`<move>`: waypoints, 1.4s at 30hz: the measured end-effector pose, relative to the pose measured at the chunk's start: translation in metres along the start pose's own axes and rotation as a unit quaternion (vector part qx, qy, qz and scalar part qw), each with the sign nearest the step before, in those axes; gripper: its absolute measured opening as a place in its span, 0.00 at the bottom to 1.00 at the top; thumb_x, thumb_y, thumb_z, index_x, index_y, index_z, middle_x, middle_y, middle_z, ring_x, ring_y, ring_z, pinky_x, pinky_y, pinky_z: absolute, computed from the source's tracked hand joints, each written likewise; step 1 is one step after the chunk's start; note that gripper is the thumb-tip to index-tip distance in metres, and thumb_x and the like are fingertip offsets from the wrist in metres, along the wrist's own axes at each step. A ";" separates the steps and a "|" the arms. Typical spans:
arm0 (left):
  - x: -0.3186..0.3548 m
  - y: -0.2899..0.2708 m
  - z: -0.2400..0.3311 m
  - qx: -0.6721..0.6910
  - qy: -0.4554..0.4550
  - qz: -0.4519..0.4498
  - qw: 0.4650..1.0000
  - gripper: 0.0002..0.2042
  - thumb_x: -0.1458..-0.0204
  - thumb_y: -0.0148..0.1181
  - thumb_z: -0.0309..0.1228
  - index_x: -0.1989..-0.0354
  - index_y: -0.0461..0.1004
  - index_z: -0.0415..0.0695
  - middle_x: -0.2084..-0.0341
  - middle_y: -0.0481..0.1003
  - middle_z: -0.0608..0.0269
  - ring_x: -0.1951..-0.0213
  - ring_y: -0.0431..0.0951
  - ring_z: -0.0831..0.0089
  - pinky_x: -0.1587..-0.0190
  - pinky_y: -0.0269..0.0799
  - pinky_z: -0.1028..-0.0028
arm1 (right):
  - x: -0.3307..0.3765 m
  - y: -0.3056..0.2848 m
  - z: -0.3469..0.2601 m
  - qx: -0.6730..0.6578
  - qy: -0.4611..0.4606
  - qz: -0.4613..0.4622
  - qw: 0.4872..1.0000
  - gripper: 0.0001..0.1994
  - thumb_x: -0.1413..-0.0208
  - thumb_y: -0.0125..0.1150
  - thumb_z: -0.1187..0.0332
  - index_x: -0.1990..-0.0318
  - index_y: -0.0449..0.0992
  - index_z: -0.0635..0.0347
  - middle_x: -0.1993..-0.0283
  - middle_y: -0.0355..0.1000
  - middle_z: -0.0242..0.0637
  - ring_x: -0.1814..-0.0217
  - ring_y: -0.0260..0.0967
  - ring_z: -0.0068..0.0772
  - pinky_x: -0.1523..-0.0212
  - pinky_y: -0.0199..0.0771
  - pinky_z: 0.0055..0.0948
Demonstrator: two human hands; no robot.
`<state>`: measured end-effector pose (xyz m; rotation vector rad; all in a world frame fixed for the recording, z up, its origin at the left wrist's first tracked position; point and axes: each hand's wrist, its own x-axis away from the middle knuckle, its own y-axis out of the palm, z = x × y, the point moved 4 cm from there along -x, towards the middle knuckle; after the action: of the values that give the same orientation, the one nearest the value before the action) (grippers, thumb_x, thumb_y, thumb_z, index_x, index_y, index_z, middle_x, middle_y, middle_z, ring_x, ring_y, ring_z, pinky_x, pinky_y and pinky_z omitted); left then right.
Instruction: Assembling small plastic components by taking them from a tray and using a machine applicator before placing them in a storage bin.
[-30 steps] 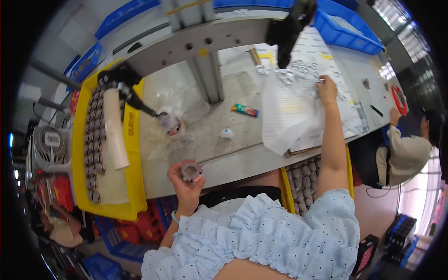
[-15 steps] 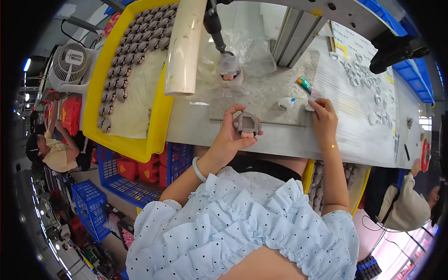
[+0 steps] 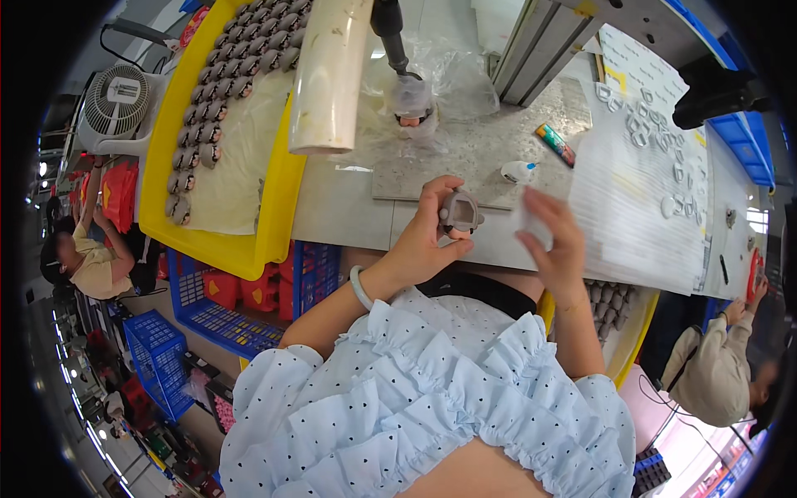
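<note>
My left hand (image 3: 427, 236) grips a small grey toy head (image 3: 459, 212) with a squarish opening in its front and a peach-coloured part below. To the right, my right hand (image 3: 560, 249) is raised over the front of the table, smeared by motion. Its thumb and fingers close round a small whitish piece (image 3: 526, 221) whose kind I cannot make out. Beyond that hand lies a small white bottle (image 3: 518, 172) with a blue tip. A green printed tube (image 3: 554, 145) lies further back, on the grey metal plate (image 3: 473, 170).
At the left, a yellow tray (image 3: 278, 236) holds rows of grey toy heads (image 3: 237, 79). A pale pipe (image 3: 328, 83) hangs beside it. A plastic-wrapped head (image 3: 410, 116) sits under a black rod (image 3: 392, 41). Several clear frame-shaped pieces (image 3: 639, 129) lie on white sheeting (image 3: 614, 216) at right.
My right hand has come nearer me from the edge of the sheeting, with the whitish piece. My left hand has turned the toy head and moved slightly right.
</note>
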<state>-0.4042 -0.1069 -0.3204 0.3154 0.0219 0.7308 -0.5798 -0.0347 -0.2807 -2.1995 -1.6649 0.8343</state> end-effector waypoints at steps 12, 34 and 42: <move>0.005 0.008 0.008 -0.186 0.030 -0.013 0.982 0.37 0.58 0.59 0.18 0.41 0.43 0.41 0.44 0.51 0.56 0.39 0.51 0.66 0.41 0.53 0.69 | 0.002 0.046 -0.016 -0.101 -0.026 -0.071 0.992 0.23 0.62 0.65 0.79 0.53 0.75 0.58 0.44 0.67 0.37 0.46 0.65 0.42 0.50 0.68 0.31; 0.014 -0.068 0.008 0.240 -0.025 0.136 0.961 0.16 0.43 0.49 0.35 0.48 0.56 0.52 0.64 0.71 0.59 0.73 0.72 0.68 0.70 0.68 0.72 | -0.195 0.008 -0.218 0.020 -0.540 0.239 0.806 0.14 0.47 0.51 0.64 0.59 0.72 0.65 0.70 0.72 0.42 0.67 0.69 0.38 0.63 0.66 0.32; 0.033 -0.091 0.032 0.253 0.049 0.147 0.955 0.25 0.49 0.56 0.23 0.45 0.52 0.52 0.55 0.65 0.55 0.54 0.71 0.59 0.51 0.69 0.66 | -0.118 0.062 -0.086 -0.155 -0.332 0.266 0.892 0.09 0.56 0.56 0.80 0.65 0.68 0.66 0.65 0.68 0.43 0.67 0.65 0.44 0.65 0.65 0.30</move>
<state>-0.3157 -0.1573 -0.3132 0.7831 0.2648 1.0352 -0.5019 -0.1537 -0.2106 -2.8764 -1.5205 1.7314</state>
